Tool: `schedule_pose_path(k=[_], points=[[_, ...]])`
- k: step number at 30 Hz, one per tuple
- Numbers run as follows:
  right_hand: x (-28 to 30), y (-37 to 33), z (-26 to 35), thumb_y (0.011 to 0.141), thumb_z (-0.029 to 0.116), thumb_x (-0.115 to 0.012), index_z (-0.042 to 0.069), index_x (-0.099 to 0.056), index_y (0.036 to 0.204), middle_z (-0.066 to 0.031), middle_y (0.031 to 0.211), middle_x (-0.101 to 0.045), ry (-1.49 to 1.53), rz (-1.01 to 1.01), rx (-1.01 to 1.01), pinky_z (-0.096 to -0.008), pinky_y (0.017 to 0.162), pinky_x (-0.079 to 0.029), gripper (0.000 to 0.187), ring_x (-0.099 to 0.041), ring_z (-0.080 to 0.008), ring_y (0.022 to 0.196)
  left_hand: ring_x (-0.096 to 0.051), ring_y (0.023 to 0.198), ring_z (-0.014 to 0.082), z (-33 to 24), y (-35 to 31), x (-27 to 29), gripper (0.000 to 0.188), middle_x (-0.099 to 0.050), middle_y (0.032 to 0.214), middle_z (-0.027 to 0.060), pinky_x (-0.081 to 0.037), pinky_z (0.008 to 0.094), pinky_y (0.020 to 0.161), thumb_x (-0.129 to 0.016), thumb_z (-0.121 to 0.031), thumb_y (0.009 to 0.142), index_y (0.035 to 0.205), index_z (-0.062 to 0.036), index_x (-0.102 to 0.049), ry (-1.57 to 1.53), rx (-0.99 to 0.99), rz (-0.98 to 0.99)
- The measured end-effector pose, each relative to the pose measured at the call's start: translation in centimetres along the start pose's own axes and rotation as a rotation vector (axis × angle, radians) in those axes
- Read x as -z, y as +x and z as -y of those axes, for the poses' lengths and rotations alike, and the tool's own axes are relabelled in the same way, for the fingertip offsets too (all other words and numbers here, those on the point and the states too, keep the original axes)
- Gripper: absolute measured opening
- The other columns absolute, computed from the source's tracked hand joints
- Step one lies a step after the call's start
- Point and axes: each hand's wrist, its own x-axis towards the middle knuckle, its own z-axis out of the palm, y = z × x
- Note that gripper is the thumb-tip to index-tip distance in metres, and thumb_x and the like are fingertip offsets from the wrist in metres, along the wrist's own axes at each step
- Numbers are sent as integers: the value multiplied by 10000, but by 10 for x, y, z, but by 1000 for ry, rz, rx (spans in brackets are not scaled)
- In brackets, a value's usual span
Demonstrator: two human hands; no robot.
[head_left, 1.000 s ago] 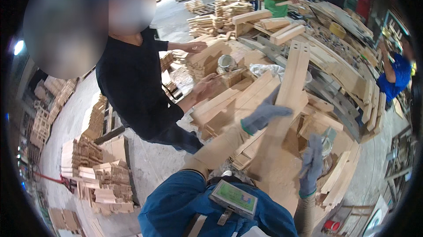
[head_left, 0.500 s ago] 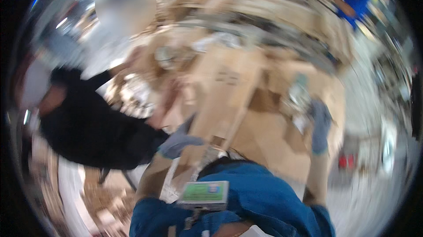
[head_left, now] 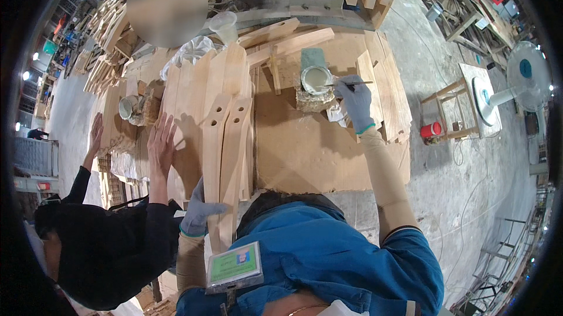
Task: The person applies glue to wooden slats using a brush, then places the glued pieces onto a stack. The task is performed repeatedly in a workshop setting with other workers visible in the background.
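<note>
Two drilled wooden slats are held side by side in the gloved left hand, thumb across them — left of the bare cardboard tabletop. What seems a thin brush is pinched between the gloved right hand's fingers — at a cup of pale liquid.

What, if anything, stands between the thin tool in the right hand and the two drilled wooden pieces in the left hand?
The cup and the crusted block below it stand at the thin tool's tip, toward the wooden pieces; past them, mostly cardboard shows.
</note>
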Motion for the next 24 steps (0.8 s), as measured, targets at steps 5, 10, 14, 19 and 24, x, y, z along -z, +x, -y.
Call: schedule_pose_path(k=[5, 10, 14, 19, 24], points=[[4, 4, -17, 797, 64, -626, 9, -593, 826, -49, 705, -624, -101, -29, -43, -238, 593, -477, 71, -597, -107, 635, -553, 1035, 184, 6, -5, 2, 869, -554, 1165, 75, -460, 308, 873, -762, 18, 495, 1290, -23, -412, -26, 29, -33], [-3, -1, -35, 798, 53, -623, -2, -592, 833, -64, 745, -631, 75, -75, -87, -240, 614, -498, 72, -606, -131, 637, -612, 927, 254, 26, -4, 16, 812, -592, 1078, 137, -532, 371, 770, -750, -2, 530, 1266, 14, -406, -81, 14, -23], [-12, -10, -41, 816, 40, -605, -24, -576, 843, -89, 802, -625, 632, -241, -223, -281, 669, -547, 75, -620, -177, 679, -558, 1040, 197, 16, -6, 9, 872, -560, 1162, 86, -492, 319, 840, -761, 12, 512, 1301, -27, -392, -77, 88, -39], [-4, -15, -51, 844, 32, -563, -17, -581, 892, -106, 850, -615, 891, -328, -358, -318, 682, -562, 71, -626, -200, 759, -570, 1026, 214, 28, -12, 23, 859, -558, 1166, 89, -499, 336, 842, -752, 32, 521, 1301, -27, -396, -31, -4, -14], [-2, -16, -45, 875, 74, -526, -21, -588, 945, -94, 911, -600, 768, -193, -294, -281, 745, -531, 133, -604, -188, 822, -537, 1079, 203, 3, -16, 6, 907, -537, 1203, 94, -463, 327, 895, -776, 5, 526, 1332, -27, -363, -57, 33, -23]])
